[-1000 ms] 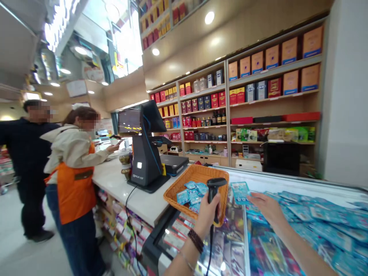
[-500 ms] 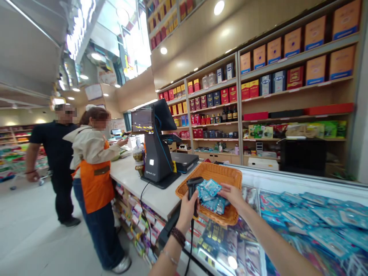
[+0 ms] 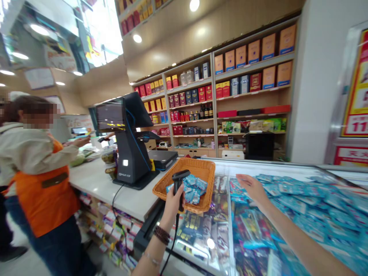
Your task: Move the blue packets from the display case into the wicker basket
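My left hand [image 3: 172,203] is wrapped round the handle of a black barcode scanner [image 3: 180,177], whose cord hangs down past my wrist. The scanner is in front of an orange wicker basket [image 3: 212,180] with several small blue packets [image 3: 194,189] lying in it. To the right of the basket, my right hand [image 3: 251,187] is stretched out over a glass-topped display freezer [image 3: 230,245]. Its fingers are extended, and nothing shows in them. Under and beyond that hand lies a broad heap of similar blue packets [image 3: 313,203].
A black checkout terminal [image 3: 132,153] stands on the white counter [image 3: 97,184], with a flat dark device [image 3: 162,159] beside it. On the left, a person in an orange apron [image 3: 47,195] is at the counter. Shelves of boxes and bottles [image 3: 207,111] line the back wall.
My right hand has left the packets in the basket and moved right, over the freezer. The view has turned right. The scanner stays in my left hand.
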Action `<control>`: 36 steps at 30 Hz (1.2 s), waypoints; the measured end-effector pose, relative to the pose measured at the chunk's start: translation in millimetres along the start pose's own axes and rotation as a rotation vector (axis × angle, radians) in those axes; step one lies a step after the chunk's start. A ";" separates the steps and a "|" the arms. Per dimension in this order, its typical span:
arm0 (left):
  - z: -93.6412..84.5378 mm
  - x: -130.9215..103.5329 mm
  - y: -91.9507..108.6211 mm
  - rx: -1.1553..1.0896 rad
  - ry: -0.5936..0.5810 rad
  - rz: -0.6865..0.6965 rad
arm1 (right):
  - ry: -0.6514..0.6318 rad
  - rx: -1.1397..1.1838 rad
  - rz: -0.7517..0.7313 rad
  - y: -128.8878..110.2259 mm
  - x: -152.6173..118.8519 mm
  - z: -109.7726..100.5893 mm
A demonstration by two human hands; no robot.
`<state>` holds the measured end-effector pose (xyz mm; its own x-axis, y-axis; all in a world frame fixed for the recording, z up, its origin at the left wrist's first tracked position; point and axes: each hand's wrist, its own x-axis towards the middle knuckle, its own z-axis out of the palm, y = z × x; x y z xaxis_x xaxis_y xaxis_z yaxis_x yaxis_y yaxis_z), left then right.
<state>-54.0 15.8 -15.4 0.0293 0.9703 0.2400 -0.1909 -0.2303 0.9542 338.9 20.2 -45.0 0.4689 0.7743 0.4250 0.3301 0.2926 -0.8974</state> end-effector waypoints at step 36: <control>204.2 -51.0 -107.4 -0.165 -0.476 -0.214 | 0.249 -0.411 0.089 78.7 -45.6 -100.0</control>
<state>165.3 -24.0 -93.7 0.5181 0.8447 0.1343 -0.2824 0.0207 0.9591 425.4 -48.3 -123.2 0.6752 0.6137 0.4093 0.5525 -0.0532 -0.8318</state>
